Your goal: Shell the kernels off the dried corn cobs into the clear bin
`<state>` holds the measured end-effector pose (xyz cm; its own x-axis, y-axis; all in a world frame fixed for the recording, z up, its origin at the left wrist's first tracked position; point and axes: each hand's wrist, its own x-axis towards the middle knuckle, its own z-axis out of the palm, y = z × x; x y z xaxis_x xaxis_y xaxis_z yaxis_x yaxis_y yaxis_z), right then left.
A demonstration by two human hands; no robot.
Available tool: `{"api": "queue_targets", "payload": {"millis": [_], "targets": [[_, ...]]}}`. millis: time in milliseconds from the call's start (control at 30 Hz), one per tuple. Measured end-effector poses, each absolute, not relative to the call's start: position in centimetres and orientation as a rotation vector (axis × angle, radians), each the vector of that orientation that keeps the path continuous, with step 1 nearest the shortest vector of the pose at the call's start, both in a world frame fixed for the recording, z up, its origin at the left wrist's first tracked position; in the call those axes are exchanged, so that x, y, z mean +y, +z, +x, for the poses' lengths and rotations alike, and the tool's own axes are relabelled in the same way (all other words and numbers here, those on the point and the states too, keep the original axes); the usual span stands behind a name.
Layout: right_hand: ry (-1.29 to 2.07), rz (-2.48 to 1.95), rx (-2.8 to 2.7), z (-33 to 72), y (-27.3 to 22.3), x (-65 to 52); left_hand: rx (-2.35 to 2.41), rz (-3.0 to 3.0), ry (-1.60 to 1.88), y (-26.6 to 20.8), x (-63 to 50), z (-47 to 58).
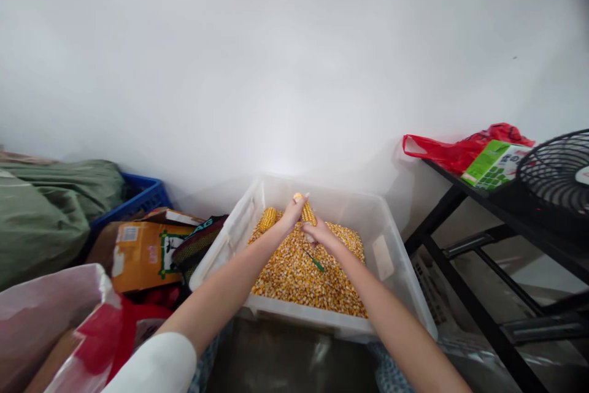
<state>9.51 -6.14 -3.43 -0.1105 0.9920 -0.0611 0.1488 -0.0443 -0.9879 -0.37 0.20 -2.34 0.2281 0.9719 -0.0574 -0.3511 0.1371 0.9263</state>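
Over a translucent plastic bin [386, 221], both my hands are closed around a yellow corn cob [308, 215]. My left hand [293, 211] grips its far part, where a paler yellow end [298, 196] shows above the fingers; I cannot tell whether that belongs to the same cob. My right hand [317, 231] is wrapped round the near end. Loose corn kernels [304, 286] fill the bin's bottom below. Another cob [268, 219] lies on the kernels at the left. A thin tool with a green handle [318, 265] rests on the kernels just below my right hand.
Left of the bin are an orange cardboard box [145, 258], a dark mesh bag [197, 246], a blue crate [142, 197] and a red-and-white bag [99, 331]. At right, a black rack [460, 215] holds a red plastic bag [453, 154], a green box [492, 163] and a fan [559, 172]. A white wall stands behind.
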Motion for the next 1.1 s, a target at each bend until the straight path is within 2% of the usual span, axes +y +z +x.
{"api": "queue_targets", "payload": {"millis": [400, 600, 867, 1100], "targets": [[1.535, -1.102, -1.245, 9.7, -4.5, -6.1, 0.693, 1.044, 1.024, -0.9, -0.7, -1.0], [1.913, -0.888, -1.222, 10.9, -3.5, -6.2, 0.654, 1.065, 1.035, -0.2, -0.6, -1.4], [1.602, -1.071, -1.191, 9.8, -2.4, -6.2, 0.778, 1.1, 1.003, 0.5, -1.0, -1.0], [1.832, -1.048, -1.191, 11.2, -2.5, -6.6, 0.648, 1.072, 1.006, -0.2, -0.7, -0.9]]}}
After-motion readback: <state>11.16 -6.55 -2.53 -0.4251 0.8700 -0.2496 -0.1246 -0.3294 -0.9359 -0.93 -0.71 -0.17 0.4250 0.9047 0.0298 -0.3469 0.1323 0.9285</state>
